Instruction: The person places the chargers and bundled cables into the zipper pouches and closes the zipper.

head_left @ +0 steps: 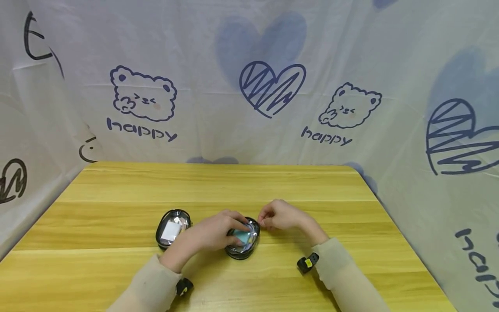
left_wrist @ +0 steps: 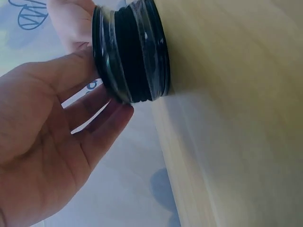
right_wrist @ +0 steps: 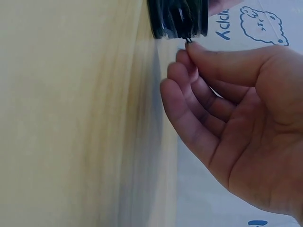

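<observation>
A small oval clear zip pouch with black trim (head_left: pixel 255 236) sits on the table, with a light-blue item visible inside. My left hand (head_left: pixel 218 229) grips it from the left, thumb and fingers spread over its clear top and rim. In the left wrist view the pouch's side (left_wrist: pixel 130 52) shows a black band between clear strips, and the left hand (left_wrist: pixel 52 123) holds its edge. At the right end my right hand (head_left: pixel 282 215) pinches the small dark zipper pull (right_wrist: pixel 188 40) between thumb and index finger. The other fingers of the right hand (right_wrist: pixel 236 118) are curled.
A second clear pouch with black trim (head_left: pixel 159 236), holding white items, lies on the wooden table (head_left: pixel 218 186) left of my left forearm. A white printed cloth (head_left: pixel 206 121) hangs behind and along both sides. Each sleeve has a black wrist device (head_left: pixel 308 263) near its cuff.
</observation>
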Available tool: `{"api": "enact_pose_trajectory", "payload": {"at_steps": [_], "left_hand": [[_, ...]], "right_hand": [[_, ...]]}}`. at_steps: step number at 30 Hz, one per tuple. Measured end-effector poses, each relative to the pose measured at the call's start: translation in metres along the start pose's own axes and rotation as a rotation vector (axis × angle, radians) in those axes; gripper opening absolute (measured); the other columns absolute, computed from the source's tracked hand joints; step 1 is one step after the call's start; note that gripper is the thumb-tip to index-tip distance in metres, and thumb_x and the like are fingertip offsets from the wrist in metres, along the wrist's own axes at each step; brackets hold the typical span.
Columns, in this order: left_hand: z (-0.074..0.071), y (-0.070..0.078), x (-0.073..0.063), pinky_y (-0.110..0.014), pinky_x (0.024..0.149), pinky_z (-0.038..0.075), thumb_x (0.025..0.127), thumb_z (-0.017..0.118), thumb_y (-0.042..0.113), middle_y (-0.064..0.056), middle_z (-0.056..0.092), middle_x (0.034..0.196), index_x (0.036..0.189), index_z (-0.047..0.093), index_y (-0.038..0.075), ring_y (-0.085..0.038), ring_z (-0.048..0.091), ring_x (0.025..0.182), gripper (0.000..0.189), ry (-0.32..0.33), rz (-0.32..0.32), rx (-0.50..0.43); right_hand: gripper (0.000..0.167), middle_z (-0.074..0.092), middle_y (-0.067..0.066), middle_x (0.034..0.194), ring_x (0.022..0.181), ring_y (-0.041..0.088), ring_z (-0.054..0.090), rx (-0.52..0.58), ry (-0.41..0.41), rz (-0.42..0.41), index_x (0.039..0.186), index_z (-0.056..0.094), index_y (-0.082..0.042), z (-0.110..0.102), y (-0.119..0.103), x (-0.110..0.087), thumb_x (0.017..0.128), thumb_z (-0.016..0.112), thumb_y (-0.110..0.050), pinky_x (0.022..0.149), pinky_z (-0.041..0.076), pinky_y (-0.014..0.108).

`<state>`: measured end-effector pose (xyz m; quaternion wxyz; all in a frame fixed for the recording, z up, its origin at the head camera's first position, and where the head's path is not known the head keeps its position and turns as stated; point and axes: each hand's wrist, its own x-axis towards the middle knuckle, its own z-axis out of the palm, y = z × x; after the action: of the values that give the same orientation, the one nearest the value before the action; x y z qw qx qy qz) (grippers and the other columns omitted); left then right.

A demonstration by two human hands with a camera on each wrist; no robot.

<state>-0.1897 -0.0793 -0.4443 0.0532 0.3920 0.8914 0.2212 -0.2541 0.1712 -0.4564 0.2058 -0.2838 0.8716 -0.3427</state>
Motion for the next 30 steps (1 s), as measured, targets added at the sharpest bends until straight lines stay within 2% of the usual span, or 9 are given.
{"api": "enact_pose_trajectory", "payload": {"at_steps": [5,13,15,22,30], "left_hand": [[-0.001,0.000,0.000,-0.049,0.111,0.048,0.091,0.082,0.017,-0.014,0.062,0.140,0.127,0.074,0.005,-0.035,0.056,0.130,0.039,0.000,0.000,0.002],[0.001,-0.001,0.002,-0.049,0.111,0.048,0.090,0.082,0.018,-0.014,0.063,0.140,0.129,0.073,0.004,-0.036,0.056,0.131,0.043,0.007,0.018,0.023],[0.002,-0.001,0.002,-0.049,0.110,0.049,0.089,0.083,0.017,-0.014,0.065,0.138,0.128,0.073,0.004,-0.036,0.058,0.129,0.043,0.015,0.018,0.034],[0.005,0.003,0.003,-0.046,0.109,0.050,0.089,0.083,0.020,-0.010,0.067,0.136,0.128,0.074,0.005,-0.033,0.058,0.129,0.042,0.012,-0.043,0.067],[0.009,0.008,0.002,-0.045,0.107,0.052,0.089,0.083,0.020,-0.011,0.067,0.134,0.125,0.075,0.005,-0.032,0.060,0.126,0.040,0.037,-0.069,0.092]], "right_hand": [[0.011,0.068,0.000,0.078,0.067,0.010,0.059,-0.018,0.055,-0.004,0.096,0.075,-0.006,0.002,0.001,0.003,0.101,0.066,-0.006,0.061,0.050,0.025],[0.010,0.069,0.000,0.080,0.068,0.011,0.060,-0.013,0.066,-0.004,0.096,0.075,-0.006,0.003,0.001,0.002,0.101,0.066,-0.005,0.061,0.051,0.025],[0.010,0.069,0.001,0.080,0.068,0.011,0.060,-0.016,0.064,-0.003,0.095,0.075,-0.007,0.003,0.002,0.001,0.101,0.067,-0.005,0.061,0.051,0.025],[0.012,0.069,0.000,0.079,0.068,0.010,0.060,-0.037,0.041,-0.001,0.092,0.075,-0.008,0.002,0.002,0.001,0.100,0.067,-0.004,0.061,0.051,0.025],[0.011,0.069,-0.001,0.078,0.066,0.011,0.060,-0.049,-0.005,-0.010,0.092,0.075,-0.009,0.000,0.003,0.000,0.100,0.068,-0.005,0.059,0.051,0.024]]}}
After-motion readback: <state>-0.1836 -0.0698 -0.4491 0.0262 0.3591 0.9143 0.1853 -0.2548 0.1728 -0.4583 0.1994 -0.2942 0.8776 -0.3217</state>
